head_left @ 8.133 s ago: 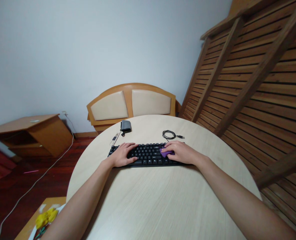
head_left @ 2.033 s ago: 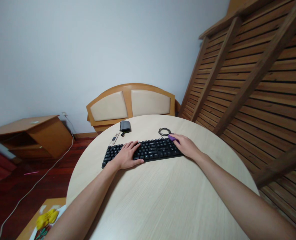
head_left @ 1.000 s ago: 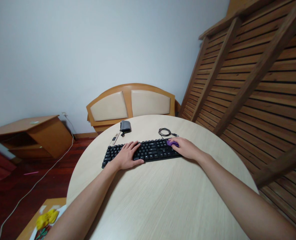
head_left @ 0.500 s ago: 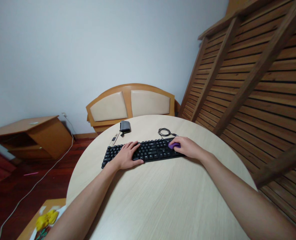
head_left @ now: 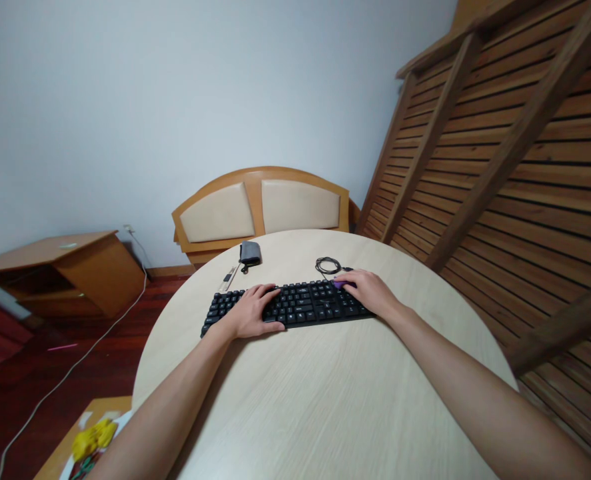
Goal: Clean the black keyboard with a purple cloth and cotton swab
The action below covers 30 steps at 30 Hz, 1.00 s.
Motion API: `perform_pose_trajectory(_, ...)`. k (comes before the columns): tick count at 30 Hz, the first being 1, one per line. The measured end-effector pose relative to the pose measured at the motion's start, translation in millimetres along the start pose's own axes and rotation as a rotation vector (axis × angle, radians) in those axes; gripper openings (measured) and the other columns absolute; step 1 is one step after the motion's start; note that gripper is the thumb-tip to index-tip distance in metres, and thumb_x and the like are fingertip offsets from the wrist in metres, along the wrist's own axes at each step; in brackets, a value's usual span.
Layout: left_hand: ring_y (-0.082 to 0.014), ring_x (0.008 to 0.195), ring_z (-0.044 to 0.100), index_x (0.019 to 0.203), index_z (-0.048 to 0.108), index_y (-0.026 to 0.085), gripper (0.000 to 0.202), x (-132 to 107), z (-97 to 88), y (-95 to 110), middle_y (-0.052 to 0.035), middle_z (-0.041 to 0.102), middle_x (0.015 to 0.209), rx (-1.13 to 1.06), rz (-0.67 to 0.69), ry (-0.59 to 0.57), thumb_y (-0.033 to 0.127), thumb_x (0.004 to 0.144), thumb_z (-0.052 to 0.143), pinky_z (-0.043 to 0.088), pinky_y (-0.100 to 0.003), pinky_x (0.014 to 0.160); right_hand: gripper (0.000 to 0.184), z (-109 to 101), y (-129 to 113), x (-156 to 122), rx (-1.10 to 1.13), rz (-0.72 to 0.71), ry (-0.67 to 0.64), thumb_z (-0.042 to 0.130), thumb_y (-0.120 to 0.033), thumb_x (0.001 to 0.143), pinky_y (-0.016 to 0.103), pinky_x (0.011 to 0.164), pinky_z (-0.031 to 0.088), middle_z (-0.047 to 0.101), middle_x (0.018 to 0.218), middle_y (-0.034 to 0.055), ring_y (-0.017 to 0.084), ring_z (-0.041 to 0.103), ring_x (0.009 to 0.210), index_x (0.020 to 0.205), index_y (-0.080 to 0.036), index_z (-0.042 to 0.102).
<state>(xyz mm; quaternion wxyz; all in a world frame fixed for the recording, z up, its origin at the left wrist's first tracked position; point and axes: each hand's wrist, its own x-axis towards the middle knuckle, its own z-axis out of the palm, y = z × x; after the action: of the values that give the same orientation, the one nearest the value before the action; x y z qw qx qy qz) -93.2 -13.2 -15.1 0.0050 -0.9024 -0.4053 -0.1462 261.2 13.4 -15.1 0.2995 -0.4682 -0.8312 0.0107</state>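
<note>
A black keyboard (head_left: 305, 305) lies across the far half of a round pale wooden table (head_left: 320, 393). My left hand (head_left: 252, 311) rests flat on the keyboard's left half, fingers spread. My right hand (head_left: 362, 290) sits over the keyboard's right end, fingers closed around a small purple lump (head_left: 339, 283) that presses against the top row of keys. Only a sliver of the purple lump shows past my fingers.
The keyboard's coiled black cable (head_left: 329, 266) lies just behind it. A small grey pouch (head_left: 250, 253) and a thin strip (head_left: 230, 275) rest near the table's far edge. A padded wooden headboard (head_left: 260, 207) leans behind the table, slatted wooden frame (head_left: 500, 167) to the right.
My right hand has slid the purple lump along the keyboard's right end toward the top row. The keyboard's right end has shifted slightly nearer to me. My left hand stays put.
</note>
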Motion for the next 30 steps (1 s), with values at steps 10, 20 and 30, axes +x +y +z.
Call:
perform_pose_trajectory(10,-0.0346,0.135,0.044,0.146,0.046,0.018,0.093,-0.5,-4.0,1.6,-0.0161,0.045,0.15,-0.003,-0.009,-0.026,0.078,0.077,0.061,0.034,-0.05,0.116,0.027,-17.0,-6.1,-0.4,0.06,0.008,-0.138,0.059,-0.013,0.086,0.036,0.091,0.052,0.077,0.106,0.0009,0.023,0.07,0.1,0.101,-0.027,0.077)
perform_pose_trajectory(20,-0.0337,0.136,0.044,0.147,0.045,0.019,0.091,-0.5,-4.6,1.7,-0.0155,0.044,0.151,-0.018,-0.006,-0.032,0.075,0.077,0.063,0.034,-0.049,0.116,0.027,-22.2,-6.2,-1.4,0.077,0.007,-0.159,0.061,-0.013,0.083,0.034,0.091,0.052,0.078,0.103,-0.0014,0.022,0.071,0.098,0.098,-0.028,0.078)
perform_pose_trajectory(30,-0.035,0.138,0.042,0.147,0.045,0.02,0.092,-0.7,-5.5,2.2,-0.0153,0.044,0.152,-0.028,-0.019,-0.039,0.076,0.077,0.063,0.034,-0.051,0.116,0.027,-31.1,-7.9,-3.6,0.152,0.018,-0.232,0.063,-0.016,0.08,0.03,0.087,0.053,0.079,0.099,-0.0043,0.02,0.073,0.092,0.095,-0.03,0.08)
